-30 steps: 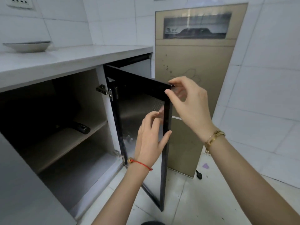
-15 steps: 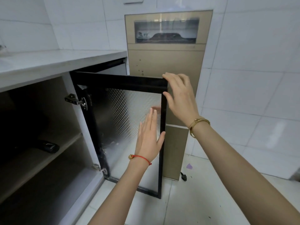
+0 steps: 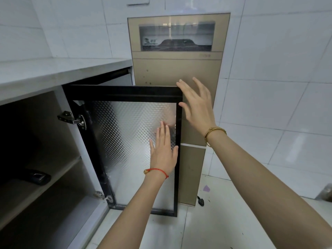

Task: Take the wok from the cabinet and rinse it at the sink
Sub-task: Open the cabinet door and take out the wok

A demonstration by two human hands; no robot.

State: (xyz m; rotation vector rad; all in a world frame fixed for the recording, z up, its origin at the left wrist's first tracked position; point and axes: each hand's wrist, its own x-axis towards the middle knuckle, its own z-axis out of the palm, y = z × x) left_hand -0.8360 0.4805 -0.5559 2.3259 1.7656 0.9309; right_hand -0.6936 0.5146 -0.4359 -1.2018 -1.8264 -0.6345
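The cabinet door point(image 3: 125, 133), black-framed with patterned frosted glass, is swung wide open to the right. My left hand point(image 3: 163, 150) lies flat with straight fingers against the glass near the door's free edge. My right hand point(image 3: 195, 103) is spread open at the door's top right corner, fingertips by the frame. Inside the open cabinet point(image 3: 36, 159), a dark handle point(image 3: 36, 177) rests on the middle shelf; the rest of that object is hidden in shadow at the left.
A tall gold-coloured appliance point(image 3: 176, 69) stands right behind the opened door. The white countertop point(image 3: 53, 71) runs above the cabinet. White tiled wall and floor point(image 3: 233, 212) lie to the right, with a small dark object point(image 3: 200, 201) on the floor.
The door has swung further open toward the gold appliance. My right hand has let go of the top corner and spread open. My left hand flattened on the glass.
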